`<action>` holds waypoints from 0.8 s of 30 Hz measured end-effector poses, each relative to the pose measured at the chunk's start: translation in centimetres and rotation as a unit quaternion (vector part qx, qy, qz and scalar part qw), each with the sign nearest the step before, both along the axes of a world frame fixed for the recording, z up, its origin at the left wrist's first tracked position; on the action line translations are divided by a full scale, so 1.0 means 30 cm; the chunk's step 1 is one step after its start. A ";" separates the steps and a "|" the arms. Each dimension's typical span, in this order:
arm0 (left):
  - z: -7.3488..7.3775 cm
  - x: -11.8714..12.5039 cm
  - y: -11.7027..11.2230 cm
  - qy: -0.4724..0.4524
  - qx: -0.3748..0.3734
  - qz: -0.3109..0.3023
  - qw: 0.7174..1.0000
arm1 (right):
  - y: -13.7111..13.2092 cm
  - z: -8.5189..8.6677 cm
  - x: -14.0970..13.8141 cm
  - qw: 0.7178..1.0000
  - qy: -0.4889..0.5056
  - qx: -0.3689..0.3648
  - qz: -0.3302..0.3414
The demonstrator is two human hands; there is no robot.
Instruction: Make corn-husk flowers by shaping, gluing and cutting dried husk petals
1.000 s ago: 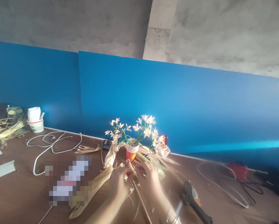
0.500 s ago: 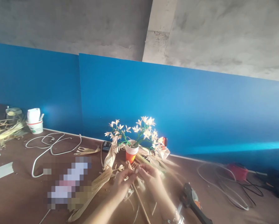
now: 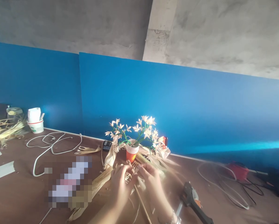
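The left grip (image 3: pixel 121 178) and the right grip (image 3: pixel 151 178) meet nearly fingertip to fingertip above the worktop (image 3: pixel 176 174). The right grip is narrow, thumb and forefinger pinching a small pale piece (image 3: pixel 136 169), which sits between the two hands. The left grip is also narrow, its fingers curled toward that piece; whether it holds part of it cannot be told. A bracelet (image 3: pixel 176 219) circles the right wrist.

A thin stick (image 3: pixel 142 203) slants below both grips, between the forearms. Just beyond the fingertips stands a stack of orange-and-white paper cups (image 3: pixel 131 154), carrying green-stemmed artificial flowers (image 3: pixel 147 132) with cream petals, which spread to either side. A long dried husk (image 3: pixel 102 183) lies just left of the left grip, with a pixelated patch (image 3: pixel 69 182) beyond it. Farther left, a white cable (image 3: pixel 43 152) loops over the surface near a red-rimmed white tub (image 3: pixel 36 127). To the right of the right grip rests a black-handled tool (image 3: pixel 194 203); a red object (image 3: pixel 238 171) is well apart, farther right. A blue partition (image 3: pixel 176 102) rises behind everything.
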State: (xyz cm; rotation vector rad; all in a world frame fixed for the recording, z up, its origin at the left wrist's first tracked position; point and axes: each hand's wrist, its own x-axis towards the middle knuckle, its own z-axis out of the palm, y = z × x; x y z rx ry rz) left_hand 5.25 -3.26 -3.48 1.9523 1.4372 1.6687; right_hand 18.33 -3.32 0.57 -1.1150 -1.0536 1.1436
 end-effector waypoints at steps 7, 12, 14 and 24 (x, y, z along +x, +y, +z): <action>-0.003 -0.002 -0.002 0.044 0.046 0.036 0.997 | -0.025 0.026 -0.018 0.999 0.039 -0.030 -0.012; 0.016 0.000 0.007 -0.018 0.001 0.001 1.000 | -0.017 0.036 -0.001 0.998 0.030 -0.009 0.047; 0.023 0.000 0.012 -0.049 -0.035 -0.020 0.998 | -0.013 0.042 0.010 0.996 0.012 0.004 0.087; 0.039 -0.004 0.010 -0.070 -0.099 -0.114 0.986 | -0.009 0.040 0.043 0.993 -0.038 0.009 0.108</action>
